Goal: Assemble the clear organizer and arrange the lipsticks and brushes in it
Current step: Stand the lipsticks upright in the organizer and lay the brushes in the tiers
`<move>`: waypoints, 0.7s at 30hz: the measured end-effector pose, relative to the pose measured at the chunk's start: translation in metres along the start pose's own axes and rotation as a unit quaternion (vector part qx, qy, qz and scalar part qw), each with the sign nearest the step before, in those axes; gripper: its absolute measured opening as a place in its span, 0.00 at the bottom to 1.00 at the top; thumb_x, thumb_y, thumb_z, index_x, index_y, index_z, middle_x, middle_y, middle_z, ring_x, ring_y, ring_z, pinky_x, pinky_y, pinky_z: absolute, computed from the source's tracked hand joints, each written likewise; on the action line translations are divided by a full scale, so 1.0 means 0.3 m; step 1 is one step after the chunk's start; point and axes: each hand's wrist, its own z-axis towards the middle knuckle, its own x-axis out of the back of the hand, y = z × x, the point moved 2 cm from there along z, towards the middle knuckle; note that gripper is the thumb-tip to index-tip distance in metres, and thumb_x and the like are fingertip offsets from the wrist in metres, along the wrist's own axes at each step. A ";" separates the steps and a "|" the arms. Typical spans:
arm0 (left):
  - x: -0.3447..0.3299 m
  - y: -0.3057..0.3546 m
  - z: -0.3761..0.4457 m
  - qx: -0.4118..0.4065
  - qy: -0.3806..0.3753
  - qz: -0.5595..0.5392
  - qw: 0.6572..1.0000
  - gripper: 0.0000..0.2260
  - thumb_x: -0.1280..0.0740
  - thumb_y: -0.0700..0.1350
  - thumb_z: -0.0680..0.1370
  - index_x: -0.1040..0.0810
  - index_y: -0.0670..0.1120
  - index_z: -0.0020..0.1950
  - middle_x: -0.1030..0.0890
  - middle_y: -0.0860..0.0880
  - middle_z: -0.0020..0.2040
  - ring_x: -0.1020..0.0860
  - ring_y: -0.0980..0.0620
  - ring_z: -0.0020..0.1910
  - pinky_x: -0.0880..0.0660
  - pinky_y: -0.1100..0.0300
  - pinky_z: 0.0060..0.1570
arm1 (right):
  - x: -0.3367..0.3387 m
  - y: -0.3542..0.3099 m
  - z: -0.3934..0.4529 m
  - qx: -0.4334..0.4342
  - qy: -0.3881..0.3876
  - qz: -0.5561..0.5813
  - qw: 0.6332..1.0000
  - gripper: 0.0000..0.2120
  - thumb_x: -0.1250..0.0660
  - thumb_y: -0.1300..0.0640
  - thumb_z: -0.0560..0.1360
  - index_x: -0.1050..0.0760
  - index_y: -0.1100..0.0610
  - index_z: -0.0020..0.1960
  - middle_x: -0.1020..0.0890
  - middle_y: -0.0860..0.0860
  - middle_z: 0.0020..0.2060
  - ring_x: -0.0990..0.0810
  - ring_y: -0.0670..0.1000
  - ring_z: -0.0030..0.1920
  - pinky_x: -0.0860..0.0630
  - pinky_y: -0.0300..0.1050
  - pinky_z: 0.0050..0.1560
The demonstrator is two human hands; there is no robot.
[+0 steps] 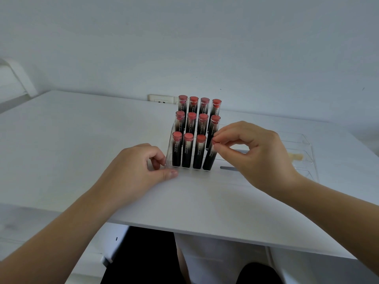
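A clear stepped organizer (pixel 169 146) stands on the white table and holds several black lipsticks with red caps in three rows. My right hand (pixel 252 152) pinches the cap of the front-right lipstick (pixel 209 158), which leans to the right in its slot. My left hand (pixel 135 169) rests on the table with thumb and fingers closed on the organizer's front-left corner. To the right lies a clear tray section (pixel 305 152) with a pale brush tip (pixel 296 156) in it. A grey brush handle (pixel 228 167) shows under my right hand.
The white table's (pixel 82 140) front edge runs close to my body. A wall socket (pixel 162 99) sits behind the organizer. A white shelf or ledge (pixel 14 78) juts out at the far left. My knees show below the table.
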 end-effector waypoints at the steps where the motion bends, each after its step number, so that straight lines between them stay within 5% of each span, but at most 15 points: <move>1: 0.000 0.000 0.000 0.001 0.000 0.000 1.000 0.12 0.21 0.60 0.67 0.23 0.58 0.37 0.23 0.68 0.43 0.25 0.62 0.35 0.35 0.61 0.32 | -0.001 -0.001 -0.001 0.006 0.000 -0.002 1.000 0.04 0.26 0.67 0.74 0.15 0.60 0.46 0.15 0.51 0.44 0.16 0.47 0.45 0.21 0.37 0.49; 21: 0.002 0.011 -0.005 0.003 0.002 0.000 1.000 0.12 0.21 0.60 0.66 0.23 0.59 0.36 0.24 0.71 0.40 0.26 0.66 0.33 0.37 0.61 0.31 | -0.005 0.000 0.000 0.028 0.005 -0.017 0.999 0.05 0.26 0.68 0.74 0.15 0.61 0.47 0.14 0.51 0.45 0.16 0.46 0.47 0.19 0.40 0.51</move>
